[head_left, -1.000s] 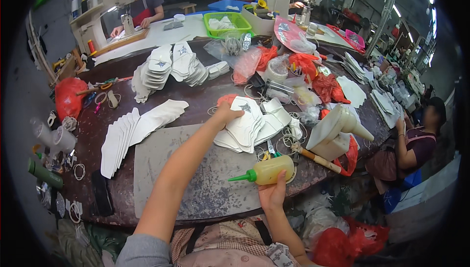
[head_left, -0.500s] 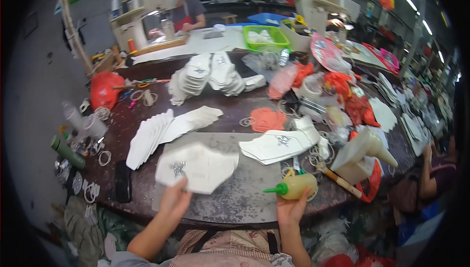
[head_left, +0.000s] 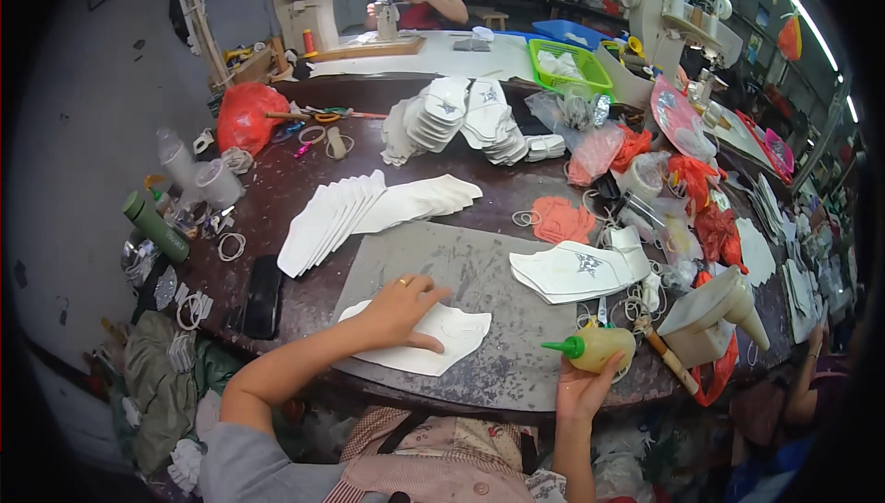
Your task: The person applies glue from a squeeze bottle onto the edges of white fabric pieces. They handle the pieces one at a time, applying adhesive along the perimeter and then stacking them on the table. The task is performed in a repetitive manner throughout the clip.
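On the grey board [head_left: 498,383] before me lies a white shoe-upper piece [head_left: 461,342]. My left hand [head_left: 406,314] rests over it with thumb and fingers spread, covering much of its upper part. At the right, my right hand [head_left: 583,394] is closed around a squeeze bottle [head_left: 604,350] of yellowish liquid, its green nozzle pointing left. Just above that bottle sits a short stack of white pieces [head_left: 562,274], the top one bearing a dark star. Beyond my left hand, fanned white pieces [head_left: 332,217] overlap the board's far edge.
Taller piles of white pieces [head_left: 438,116] stand farther back, with orange-red pieces [head_left: 562,219] nearer. A black phone [head_left: 263,298] and green flask [head_left: 155,226] lie left. A white plastic container [head_left: 705,319] and wooden-handled tool [head_left: 671,360] lie right. Across, a person works at a sewing machine [head_left: 346,5].
My left hand has set the white piece down on the board, its star no longer showing, and now lies spread over it. My right hand still holds the bottle. The view has shifted.
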### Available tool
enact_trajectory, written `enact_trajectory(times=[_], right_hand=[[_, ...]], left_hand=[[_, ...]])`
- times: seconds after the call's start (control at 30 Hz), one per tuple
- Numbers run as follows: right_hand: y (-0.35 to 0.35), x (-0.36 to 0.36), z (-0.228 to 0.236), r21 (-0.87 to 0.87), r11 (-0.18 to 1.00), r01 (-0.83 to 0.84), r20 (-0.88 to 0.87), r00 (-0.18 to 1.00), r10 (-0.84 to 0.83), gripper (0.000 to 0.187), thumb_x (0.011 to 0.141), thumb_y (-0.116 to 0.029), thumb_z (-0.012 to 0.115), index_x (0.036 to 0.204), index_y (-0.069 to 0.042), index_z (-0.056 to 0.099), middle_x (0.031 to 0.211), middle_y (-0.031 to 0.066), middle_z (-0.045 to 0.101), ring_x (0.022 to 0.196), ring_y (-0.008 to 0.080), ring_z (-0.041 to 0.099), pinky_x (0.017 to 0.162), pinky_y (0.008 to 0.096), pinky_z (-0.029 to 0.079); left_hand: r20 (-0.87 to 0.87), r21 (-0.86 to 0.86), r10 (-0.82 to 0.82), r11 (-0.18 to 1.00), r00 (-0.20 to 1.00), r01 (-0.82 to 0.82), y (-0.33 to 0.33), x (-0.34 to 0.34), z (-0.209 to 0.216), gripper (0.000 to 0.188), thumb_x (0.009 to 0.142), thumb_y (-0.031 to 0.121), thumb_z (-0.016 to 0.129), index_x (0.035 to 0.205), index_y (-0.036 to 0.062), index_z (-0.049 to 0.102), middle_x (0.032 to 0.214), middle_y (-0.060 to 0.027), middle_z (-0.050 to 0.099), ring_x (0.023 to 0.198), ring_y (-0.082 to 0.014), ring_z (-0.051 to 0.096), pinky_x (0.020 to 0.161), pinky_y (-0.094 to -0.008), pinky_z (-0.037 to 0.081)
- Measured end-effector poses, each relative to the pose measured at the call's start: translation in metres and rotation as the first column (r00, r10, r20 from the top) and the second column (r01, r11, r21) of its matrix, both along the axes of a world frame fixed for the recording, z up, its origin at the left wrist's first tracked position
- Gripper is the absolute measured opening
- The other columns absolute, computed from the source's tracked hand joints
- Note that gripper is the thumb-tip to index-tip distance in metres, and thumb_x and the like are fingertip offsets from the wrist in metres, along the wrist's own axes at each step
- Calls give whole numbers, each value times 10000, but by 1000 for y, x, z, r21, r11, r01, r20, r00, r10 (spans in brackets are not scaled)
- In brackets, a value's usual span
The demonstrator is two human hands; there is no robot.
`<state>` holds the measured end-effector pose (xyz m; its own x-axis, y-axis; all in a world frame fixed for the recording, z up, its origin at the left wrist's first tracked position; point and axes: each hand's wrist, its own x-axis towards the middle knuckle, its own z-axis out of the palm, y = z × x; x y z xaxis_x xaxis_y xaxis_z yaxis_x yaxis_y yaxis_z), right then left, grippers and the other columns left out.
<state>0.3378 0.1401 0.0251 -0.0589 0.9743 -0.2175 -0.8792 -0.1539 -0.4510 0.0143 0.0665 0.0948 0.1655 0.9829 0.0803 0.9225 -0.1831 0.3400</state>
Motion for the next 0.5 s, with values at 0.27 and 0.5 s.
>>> enact_trajectory(times=[0.27,0.5], right_hand=[[1,-4,1,52,999,0,54,999,-3,547,964,-460,589,1374,-120,464,1303,96,577,1132,257,615,866,453,596],[1,-2,3,84,996,-3,48,999,-1,555,961,-458,594,1379,-116,462,1319,95,565,1146,260,603,890,457,582]], left_hand=[[171,148,3,989,985,-29,24,-25,-37,584,751,505,765,1167,111,654,959,-108,613,964,-330,581,834,-423,478],[-48,308,147,943,988,-126,40,-48,-30,451,770,399,771,1081,81,695,974,-106,611,966,-313,578,836,-420,453]])
